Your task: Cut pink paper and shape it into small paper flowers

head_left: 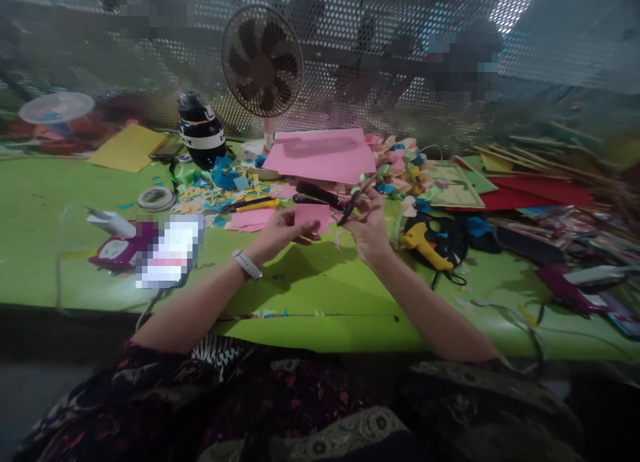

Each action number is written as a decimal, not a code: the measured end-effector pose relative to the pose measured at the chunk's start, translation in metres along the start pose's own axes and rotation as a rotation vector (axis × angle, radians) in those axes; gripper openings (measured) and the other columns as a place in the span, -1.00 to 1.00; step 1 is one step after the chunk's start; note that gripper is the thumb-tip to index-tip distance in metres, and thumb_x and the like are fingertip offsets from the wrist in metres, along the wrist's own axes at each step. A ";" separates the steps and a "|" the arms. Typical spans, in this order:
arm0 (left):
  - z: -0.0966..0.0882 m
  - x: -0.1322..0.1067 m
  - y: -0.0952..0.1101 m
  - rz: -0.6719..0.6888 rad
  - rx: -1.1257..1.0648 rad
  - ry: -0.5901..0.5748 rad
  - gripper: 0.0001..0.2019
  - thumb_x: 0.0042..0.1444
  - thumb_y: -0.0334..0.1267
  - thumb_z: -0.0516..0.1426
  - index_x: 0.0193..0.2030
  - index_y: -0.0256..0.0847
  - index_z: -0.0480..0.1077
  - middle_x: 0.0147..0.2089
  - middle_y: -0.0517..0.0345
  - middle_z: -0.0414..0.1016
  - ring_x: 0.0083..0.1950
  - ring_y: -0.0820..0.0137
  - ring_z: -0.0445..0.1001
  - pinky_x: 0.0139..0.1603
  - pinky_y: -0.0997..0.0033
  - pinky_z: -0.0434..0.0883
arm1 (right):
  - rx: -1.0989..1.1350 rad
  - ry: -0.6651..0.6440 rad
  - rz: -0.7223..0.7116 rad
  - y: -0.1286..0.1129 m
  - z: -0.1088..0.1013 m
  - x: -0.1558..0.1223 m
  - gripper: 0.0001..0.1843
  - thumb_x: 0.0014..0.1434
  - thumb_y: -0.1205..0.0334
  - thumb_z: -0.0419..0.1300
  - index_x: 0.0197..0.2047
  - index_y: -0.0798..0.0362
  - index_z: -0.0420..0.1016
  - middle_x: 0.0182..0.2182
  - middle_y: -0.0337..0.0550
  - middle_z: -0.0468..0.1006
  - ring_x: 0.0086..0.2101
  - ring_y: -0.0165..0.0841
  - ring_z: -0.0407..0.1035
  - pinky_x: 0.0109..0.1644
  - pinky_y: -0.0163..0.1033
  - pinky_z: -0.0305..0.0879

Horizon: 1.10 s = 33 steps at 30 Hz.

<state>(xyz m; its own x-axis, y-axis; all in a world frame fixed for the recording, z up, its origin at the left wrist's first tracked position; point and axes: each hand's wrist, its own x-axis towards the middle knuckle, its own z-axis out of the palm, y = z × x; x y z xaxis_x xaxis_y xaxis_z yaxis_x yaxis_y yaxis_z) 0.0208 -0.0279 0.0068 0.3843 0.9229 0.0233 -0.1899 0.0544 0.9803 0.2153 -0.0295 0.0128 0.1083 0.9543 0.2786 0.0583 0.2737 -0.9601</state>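
Note:
My left hand (280,233), with a white watch at its wrist, is closed at the fingertips on a small pink paper piece (314,215). My right hand (370,227) grips a dark, slim tool (356,201) between thumb and fingers. Two black arms (319,193) reach left from near that tool; whether they are part of it, like scissor handles, is unclear. A stack of pink paper pieces (250,220) lies just left of my left hand, with a yellow-and-black cutter (255,204) above it. Pink sheets (323,154) rest beyond both hands.
Paper scraps (213,199) and paper petals (400,163) cover the back of the green table (280,295). A fan (263,62) and black bottle (203,132) stand behind. Left are a tape roll (157,199) and phone (173,249); right, a yellow glue gun (427,243) and trailing cables.

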 end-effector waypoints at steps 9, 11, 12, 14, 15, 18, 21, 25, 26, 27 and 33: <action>-0.007 0.006 0.000 -0.002 -0.075 0.134 -0.54 -0.18 0.00 0.48 -0.24 -0.27 0.53 -0.30 0.00 0.65 -0.31 0.34 0.66 -0.35 0.46 0.53 | -0.061 -0.080 -0.030 -0.017 -0.019 0.007 -0.21 -0.04 0.09 0.46 0.22 -0.13 0.25 -0.16 -0.21 0.52 -0.11 -0.27 0.54 0.05 -0.07 0.56; -0.010 0.009 0.000 0.006 -0.128 0.223 -0.53 -0.22 0.00 0.49 -0.28 -0.26 0.51 -0.27 0.01 0.66 -0.28 0.33 0.66 -0.34 0.47 0.52 | -0.107 -0.292 0.011 -0.026 -0.028 0.006 -0.29 -0.08 0.08 0.49 0.12 -0.06 0.36 -0.21 -0.21 0.55 -0.17 -0.27 0.54 0.00 -0.06 0.57; -0.012 0.011 0.000 0.013 -0.150 0.246 -0.54 -0.22 -0.01 0.50 -0.29 -0.26 0.51 -0.26 0.01 0.67 -0.25 0.34 0.66 -0.32 0.48 0.53 | -0.142 -0.434 0.050 -0.030 -0.031 0.005 -0.32 -0.09 0.08 0.50 0.09 -0.03 0.40 -0.24 -0.19 0.56 -0.19 -0.27 0.54 -0.01 -0.05 0.57; -0.016 0.012 0.001 0.026 -0.182 0.257 -0.56 -0.21 -0.04 0.50 -0.27 -0.26 0.52 -0.22 0.00 0.68 -0.21 0.34 0.67 -0.29 0.50 0.53 | -0.231 -0.632 0.089 -0.036 -0.034 0.002 -0.37 -0.08 0.06 0.50 0.04 0.03 0.43 -0.25 -0.16 0.58 -0.21 -0.27 0.54 -0.01 -0.03 0.56; -0.017 0.012 0.001 0.029 -0.189 0.257 -0.57 -0.20 -0.06 0.50 -0.26 -0.25 0.53 -0.20 -0.01 0.68 -0.20 0.35 0.67 -0.29 0.50 0.52 | -0.273 -0.679 0.100 -0.037 -0.034 0.000 -0.39 -0.06 0.04 0.50 0.03 0.04 0.44 -0.25 -0.15 0.58 -0.20 -0.27 0.54 0.00 -0.02 0.55; -0.018 0.011 0.003 0.035 -0.189 0.259 -0.58 -0.17 -0.09 0.49 -0.20 -0.22 0.55 -0.15 0.00 0.68 -0.21 0.35 0.66 -0.32 0.51 0.51 | -0.354 -0.670 0.128 -0.034 -0.026 -0.006 -0.39 -0.01 -0.02 0.46 0.05 0.04 0.44 -0.26 -0.16 0.57 -0.21 -0.27 0.53 -0.01 -0.01 0.54; -0.016 0.011 0.006 0.059 -0.192 0.303 -0.58 -0.18 -0.10 0.49 -0.21 -0.21 0.55 -0.15 0.02 0.68 -0.22 0.36 0.66 -0.37 0.53 0.46 | -0.409 -0.595 0.146 -0.024 -0.016 -0.010 -0.40 0.04 -0.08 0.42 0.04 0.06 0.44 -0.30 -0.16 0.56 -0.27 -0.28 0.50 -0.09 -0.04 0.53; -0.013 0.011 0.009 0.112 -0.211 0.381 -0.58 -0.24 -0.10 0.50 -0.24 -0.19 0.56 -0.18 0.07 0.67 -0.24 0.40 0.64 -0.39 0.55 0.41 | -0.476 -0.480 0.124 -0.013 -0.008 -0.015 -0.46 0.12 -0.18 0.34 0.00 0.04 0.46 -0.30 -0.14 0.56 -0.31 -0.28 0.46 -0.20 -0.13 0.47; -0.013 0.012 0.009 0.129 -0.218 0.389 -0.58 -0.24 -0.10 0.50 -0.24 -0.19 0.56 -0.19 0.07 0.67 -0.25 0.41 0.64 -0.39 0.55 0.41 | -0.484 -0.475 0.127 -0.012 -0.007 -0.016 -0.47 0.14 -0.20 0.32 0.00 0.03 0.47 -0.30 -0.13 0.56 -0.30 -0.28 0.46 -0.21 -0.15 0.46; -0.013 0.012 0.009 0.146 -0.224 0.394 -0.59 -0.24 -0.10 0.50 -0.25 -0.19 0.56 -0.20 0.08 0.67 -0.25 0.42 0.63 -0.38 0.56 0.40 | -0.490 -0.482 0.135 -0.011 -0.006 -0.018 -0.48 0.16 -0.21 0.29 0.00 0.02 0.47 -0.29 -0.12 0.56 -0.29 -0.28 0.46 -0.22 -0.17 0.44; -0.009 0.011 0.005 0.188 -0.192 0.350 -0.65 -0.17 -0.13 0.47 -0.25 -0.19 0.57 -0.21 0.09 0.67 -0.28 0.45 0.60 -0.36 0.53 0.40 | -0.539 -0.528 0.134 -0.011 -0.001 -0.022 -0.45 0.17 -0.22 0.26 0.00 0.06 0.48 -0.29 -0.11 0.56 -0.34 -0.30 0.41 -0.25 -0.16 0.39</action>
<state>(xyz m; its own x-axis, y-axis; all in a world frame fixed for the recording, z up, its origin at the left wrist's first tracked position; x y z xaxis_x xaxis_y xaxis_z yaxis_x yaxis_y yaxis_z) 0.0156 -0.0144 0.0106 0.0042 0.9953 0.0970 -0.4046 -0.0870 0.9104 0.2137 -0.0535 0.0178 -0.3322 0.9430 -0.0190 0.5685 0.1841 -0.8018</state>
